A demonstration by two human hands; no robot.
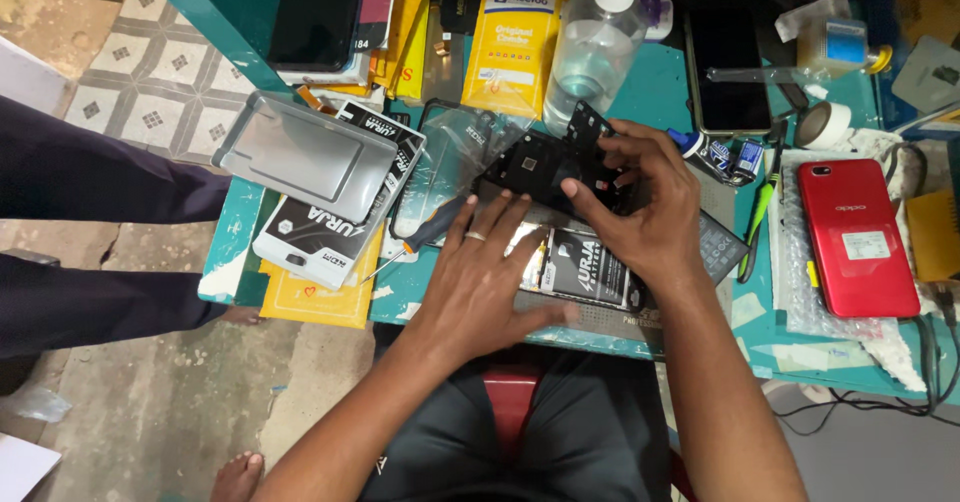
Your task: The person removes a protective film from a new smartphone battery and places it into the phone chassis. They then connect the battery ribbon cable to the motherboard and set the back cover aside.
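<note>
Right hand pinches black flat phone frame; left hand spread flat, steadying it near teal workbench front edge. Risk: frame slips, flexes, cracks.

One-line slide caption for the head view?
Both hands, left hand and right hand, work a black phone frame over a teal table.

A red phone lies face down well right of the fingers. A clear spray bottle stands just beyond them, a grey tray to their left, all on the teal tabletop.
</note>
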